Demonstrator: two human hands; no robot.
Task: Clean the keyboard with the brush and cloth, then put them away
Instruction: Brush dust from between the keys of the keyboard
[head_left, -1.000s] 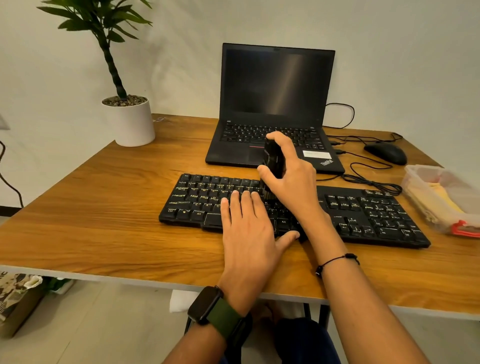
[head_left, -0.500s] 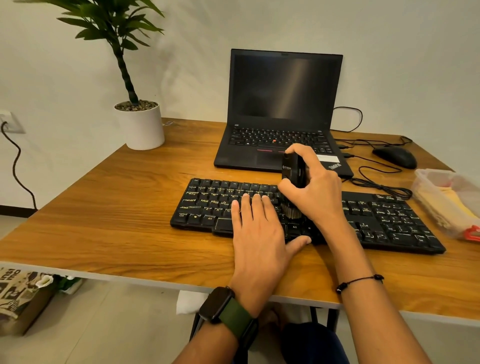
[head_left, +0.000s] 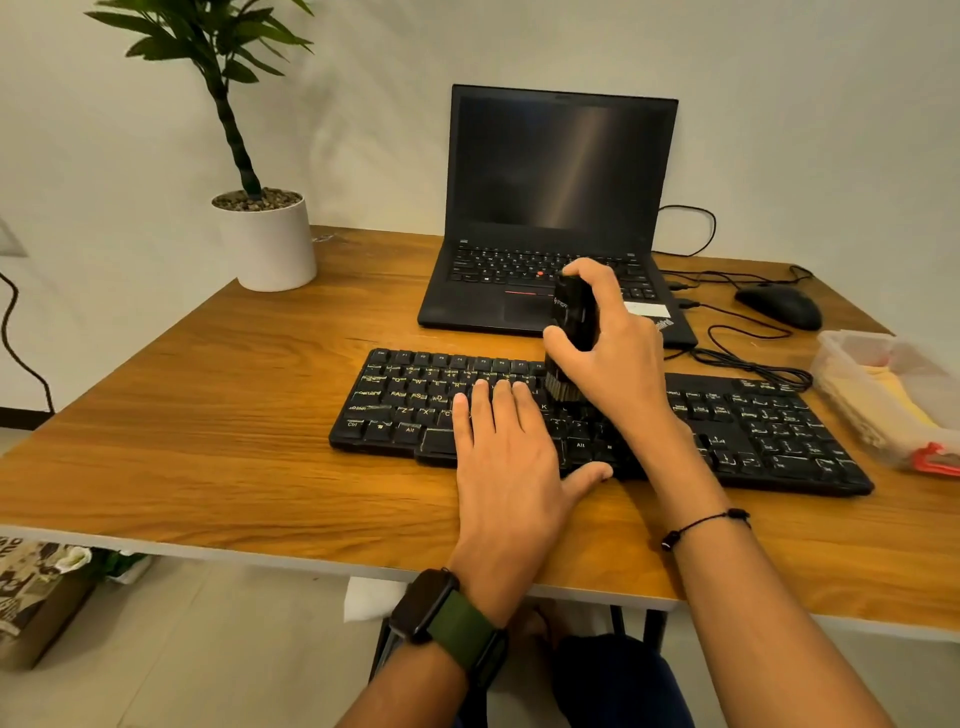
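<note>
A desk corner in a home or small office. A wooden table (head_left: 208, 415) stands against a plain white wall (head_left: 805, 104). On it sit an open black laptop (head_left: 550, 208) with a dark screen, an external keyboard (head_left: 753, 426), a wired mouse (head_left: 779, 305) with its cables (head_left: 748, 358) trailing, and a potted plant (head_left: 260, 228) in a white pot. A clear plastic box (head_left: 878, 395) holds yellow cloth at the right edge. A power cord (head_left: 15, 332) runs down the left wall, and a printed paper bag (head_left: 31, 592) stands on the pale floor (head_left: 234, 649).
</note>
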